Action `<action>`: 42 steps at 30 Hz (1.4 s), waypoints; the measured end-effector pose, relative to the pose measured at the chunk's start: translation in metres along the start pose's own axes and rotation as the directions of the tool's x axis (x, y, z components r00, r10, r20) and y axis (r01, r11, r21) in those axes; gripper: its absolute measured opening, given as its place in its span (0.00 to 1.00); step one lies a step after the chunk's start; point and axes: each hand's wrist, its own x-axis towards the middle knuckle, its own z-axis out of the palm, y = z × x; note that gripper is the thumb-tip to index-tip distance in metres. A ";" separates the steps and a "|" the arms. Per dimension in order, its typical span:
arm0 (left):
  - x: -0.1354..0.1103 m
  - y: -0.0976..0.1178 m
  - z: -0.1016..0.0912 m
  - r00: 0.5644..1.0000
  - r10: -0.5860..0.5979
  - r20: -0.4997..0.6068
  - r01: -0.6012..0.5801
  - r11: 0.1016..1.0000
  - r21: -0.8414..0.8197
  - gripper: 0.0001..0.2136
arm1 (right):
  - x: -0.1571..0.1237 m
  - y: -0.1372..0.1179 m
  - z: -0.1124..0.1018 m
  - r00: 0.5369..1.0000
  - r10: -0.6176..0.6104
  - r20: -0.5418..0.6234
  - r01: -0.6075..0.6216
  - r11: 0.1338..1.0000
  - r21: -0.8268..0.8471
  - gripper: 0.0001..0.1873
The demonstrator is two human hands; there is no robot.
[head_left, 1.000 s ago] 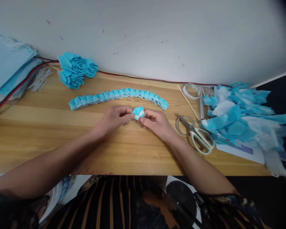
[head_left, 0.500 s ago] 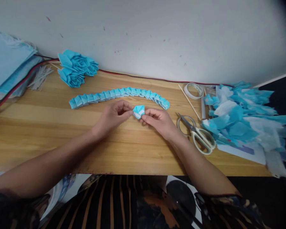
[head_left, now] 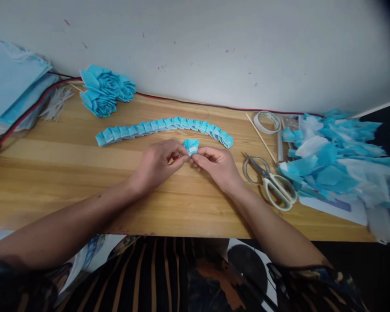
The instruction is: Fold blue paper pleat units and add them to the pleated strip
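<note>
Between my two hands is a small folded blue petal (head_left: 190, 145) with a pale band across its lower part. My left hand (head_left: 162, 162) pinches its lower left edge between thumb and forefinger. Thumb and fingers of my right hand (head_left: 216, 164) grip the lower right edge, close beside the left fingertips. Just beyond, a curved row of similar folded blue petals (head_left: 164, 125) lies overlapping on the wooden table (head_left: 182, 208).
Blue fabric roses (head_left: 105, 91) lie at the back left, beside white ties (head_left: 56, 104) and a stack of blue sheets (head_left: 13, 82). Right of my hands are scissors (head_left: 273, 184), a wire ring, a tape roll (head_left: 267, 122), a thin stick (head_left: 261, 138) and heaped blue scraps (head_left: 331, 173).
My left hand has shifted right and slid down the petal's edge, its fingertips now nearer the right ones. The petal sits slightly higher and more of its bottom is covered by fingers.
</note>
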 end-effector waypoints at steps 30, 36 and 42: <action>-0.001 -0.004 0.009 0.995 -0.002 -0.101 0.009 0.998 0.064 0.03 | -0.003 -0.002 0.018 0.958 -0.207 -0.198 0.152 0.954 -0.260 0.10; 0.000 -0.003 0.010 0.995 -0.016 -0.094 0.012 0.999 -0.041 0.04 | -0.001 -0.001 0.016 0.963 -0.194 -0.186 0.157 0.968 -0.198 0.10; 0.001 -0.003 0.009 0.997 -0.032 -0.077 0.028 0.998 -0.060 0.04 | 0.000 0.001 0.015 0.972 -0.162 -0.172 0.140 0.981 -0.134 0.09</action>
